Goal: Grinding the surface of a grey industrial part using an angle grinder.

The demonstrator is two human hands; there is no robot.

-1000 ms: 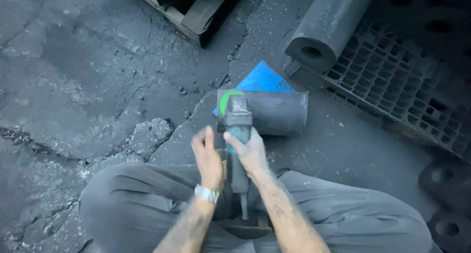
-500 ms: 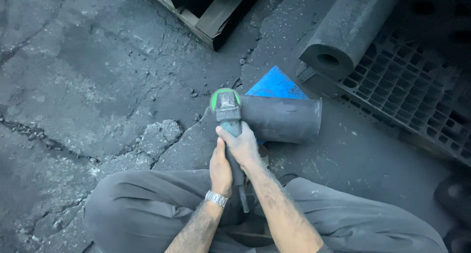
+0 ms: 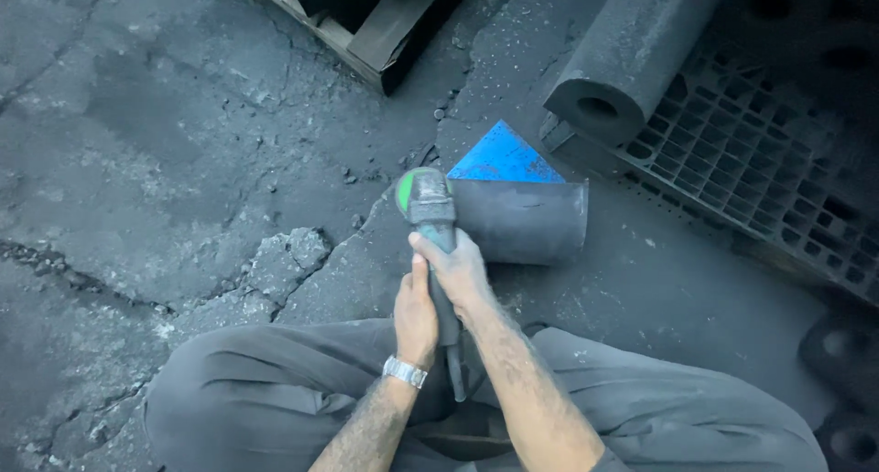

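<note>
Head view looks down at a person sitting on a cracked dark floor (image 3: pixel 183 161), knees wide in grey pants (image 3: pixel 275 390). Both hands meet in the middle of the frame. The right hand (image 3: pixel 458 271) is wrapped tight around the body of a grinder (image 3: pixel 430 220), fingers curled over it. The left hand (image 3: pixel 417 316) sits just below and is closed around the back end of the same tool. A silver watch (image 3: pixel 405 372) is on the left wrist. The grinder has a green round guard at its top end, and that end touches the left edge of a short dark pipe piece (image 3: pixel 522 220) lying on its side. A blue triangle sheet (image 3: pixel 504 158) pokes out from behind the pipe. In the upper right, a long dark tube (image 3: pixel 632 51) rests on a black grid pallet (image 3: pixel 760 179). A wooden pallet (image 3: pixel 366 32) sits at the top middle.
</note>
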